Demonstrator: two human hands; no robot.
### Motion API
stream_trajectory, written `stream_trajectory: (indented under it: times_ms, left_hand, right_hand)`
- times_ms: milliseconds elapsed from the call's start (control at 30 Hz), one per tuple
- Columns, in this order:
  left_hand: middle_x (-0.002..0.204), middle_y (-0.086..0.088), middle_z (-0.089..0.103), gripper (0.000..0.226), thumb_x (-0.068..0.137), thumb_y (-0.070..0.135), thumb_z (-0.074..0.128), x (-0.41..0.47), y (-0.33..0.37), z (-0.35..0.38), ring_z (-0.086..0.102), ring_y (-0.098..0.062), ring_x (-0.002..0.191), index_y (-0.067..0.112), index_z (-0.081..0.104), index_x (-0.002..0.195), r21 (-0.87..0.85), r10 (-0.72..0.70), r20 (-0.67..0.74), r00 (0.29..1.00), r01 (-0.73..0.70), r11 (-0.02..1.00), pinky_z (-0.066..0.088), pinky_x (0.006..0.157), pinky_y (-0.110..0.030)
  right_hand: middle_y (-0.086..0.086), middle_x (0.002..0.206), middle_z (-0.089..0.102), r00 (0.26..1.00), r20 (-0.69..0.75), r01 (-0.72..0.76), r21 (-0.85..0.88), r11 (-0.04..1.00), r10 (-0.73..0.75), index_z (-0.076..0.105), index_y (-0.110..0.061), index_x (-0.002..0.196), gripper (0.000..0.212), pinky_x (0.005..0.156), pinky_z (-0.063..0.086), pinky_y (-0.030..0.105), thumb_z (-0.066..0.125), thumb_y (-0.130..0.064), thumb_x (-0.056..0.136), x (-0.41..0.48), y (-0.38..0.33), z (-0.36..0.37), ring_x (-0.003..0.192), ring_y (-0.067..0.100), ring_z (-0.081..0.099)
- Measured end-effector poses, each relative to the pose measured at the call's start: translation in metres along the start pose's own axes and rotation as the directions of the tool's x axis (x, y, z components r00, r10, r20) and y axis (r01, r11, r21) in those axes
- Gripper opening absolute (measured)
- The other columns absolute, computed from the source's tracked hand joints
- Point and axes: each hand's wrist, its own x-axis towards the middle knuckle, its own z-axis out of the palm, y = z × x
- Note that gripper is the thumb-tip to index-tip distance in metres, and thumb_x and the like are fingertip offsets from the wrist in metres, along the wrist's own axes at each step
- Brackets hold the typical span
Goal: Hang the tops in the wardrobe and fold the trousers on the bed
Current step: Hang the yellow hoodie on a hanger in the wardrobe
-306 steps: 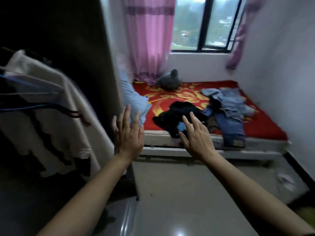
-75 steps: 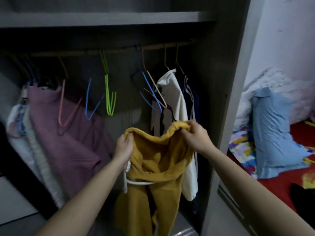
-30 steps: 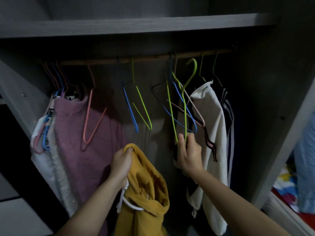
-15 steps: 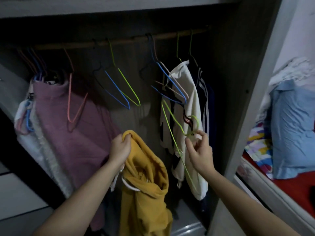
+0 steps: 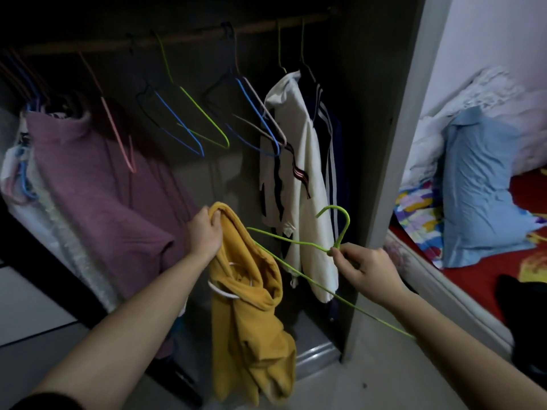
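A mustard-yellow hooded top (image 5: 251,315) with a white drawstring hangs down from my left hand (image 5: 205,232), which grips it at the neck. My right hand (image 5: 365,270) pinches a thin green wire hanger (image 5: 291,242) just below its hook, held free of the rail with one arm reaching toward the yellow top. Both are in front of the open wardrobe, below the wooden rail (image 5: 177,38).
On the rail hang several bare coloured hangers (image 5: 192,119), a mauve top (image 5: 97,196) at the left and a white top (image 5: 299,173) with a dark striped one at the right. The wardrobe's side panel (image 5: 393,161) divides it from the bed (image 5: 485,261) with a blue pillow (image 5: 482,187).
My right hand has lowered the green hanger and turned it so it lies nearly level, hook up, one arm pointing at the yellow top. My left hand still holds the top.
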Motion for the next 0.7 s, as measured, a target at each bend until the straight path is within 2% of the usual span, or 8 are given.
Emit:
stream_trajectory:
  times_ms: [100,233,333,400,467,533,633,700]
  left_hand:
    - [0.095,-0.027,0.064,0.023,0.102,0.024,0.046,-0.003,0.001,0.003,0.06,-0.047,0.091,0.011,0.047,0.084,0.046,0.003,-0.014,1.0,-0.002,0.999,0.039,0.07,-0.042]
    - [0.092,-0.026,0.064,0.022,0.101,0.024,0.048,-0.007,-0.001,0.005,0.06,-0.046,0.088,0.01,0.05,0.085,0.056,0.015,-0.019,1.0,-0.013,0.998,0.036,0.067,-0.04]
    - [0.074,-0.006,0.059,0.02,0.1,0.024,0.05,-0.016,0.006,0.004,0.061,-0.036,0.075,0.016,0.048,0.081,0.004,0.142,0.046,0.989,-0.142,0.99,0.034,0.061,-0.033]
    - [0.063,0.007,0.051,0.021,0.098,0.023,0.051,-0.022,0.019,0.001,0.058,-0.021,0.062,0.021,0.045,0.078,-0.049,0.257,0.099,0.961,-0.254,0.966,0.032,0.053,-0.03]
    - [0.058,0.01,0.047,0.022,0.097,0.022,0.053,-0.026,0.031,-0.004,0.05,-0.005,0.053,0.024,0.044,0.076,-0.101,0.341,0.093,0.936,-0.332,0.938,0.031,0.048,-0.028]
    - [0.056,0.011,0.045,0.024,0.095,0.019,0.054,-0.025,0.04,-0.012,0.046,0.001,0.051,0.024,0.045,0.074,-0.157,0.361,0.037,0.932,-0.352,0.923,0.031,0.048,-0.024]
    - [0.056,0.01,0.044,0.022,0.093,0.014,0.055,-0.018,0.049,-0.027,0.045,0.001,0.051,0.02,0.048,0.073,-0.243,0.337,-0.031,0.941,-0.334,0.911,0.031,0.05,-0.025]
    - [0.057,0.008,0.045,0.02,0.093,0.013,0.055,-0.016,0.052,-0.035,0.044,-0.003,0.052,0.015,0.051,0.074,-0.253,0.338,-0.059,0.939,-0.341,0.905,0.032,0.052,-0.025]
  right_hand:
    - [-0.002,0.05,0.057,0.998,0.02,0.064,-0.013,0.998,-0.063,0.074,-0.02,0.09,0.035,0.049,0.047,0.035,0.048,-0.042,0.098,-0.011,-0.001,-0.014,0.045,0.013,0.054]
    - [-0.002,0.049,0.053,0.985,-0.011,0.173,-0.026,0.985,-0.173,0.074,-0.019,0.083,0.04,0.045,0.043,0.034,0.048,-0.042,0.101,-0.017,-0.003,-0.014,0.043,0.012,0.05]
    - [-0.008,0.05,0.049,0.981,-0.006,0.195,-0.026,0.981,-0.195,0.071,-0.021,0.078,0.039,0.046,0.039,0.028,0.048,-0.043,0.1,-0.014,-0.012,0.004,0.044,0.01,0.047]
    - [-0.014,0.05,0.042,0.986,0.028,0.164,0.015,0.986,-0.164,0.06,-0.027,0.071,0.036,0.049,0.034,0.023,0.049,-0.043,0.101,-0.007,-0.02,0.025,0.044,0.005,0.042]
    - [-0.011,0.047,0.04,0.992,0.117,0.04,0.055,0.998,-0.046,0.05,-0.025,0.065,0.045,0.051,0.036,0.025,0.044,-0.05,0.102,0.004,-0.026,0.043,0.043,0.005,0.043]
    - [-0.007,0.049,0.047,0.962,0.265,-0.093,0.097,0.991,0.064,0.06,-0.022,0.071,0.053,0.058,0.045,0.031,0.037,-0.057,0.102,0.013,-0.029,0.052,0.05,0.006,0.051]
    - [-0.007,0.078,0.068,0.882,0.468,-0.165,0.196,0.967,0.056,0.073,-0.024,0.089,0.051,0.081,0.054,0.034,0.035,-0.055,0.103,0.015,-0.034,0.055,0.078,0.006,0.064]
    - [-0.01,0.09,0.071,0.84,0.542,-0.184,0.29,0.939,-0.003,0.075,-0.026,0.092,0.045,0.086,0.054,0.03,0.041,-0.053,0.102,0.017,-0.045,0.054,0.087,0.006,0.065]
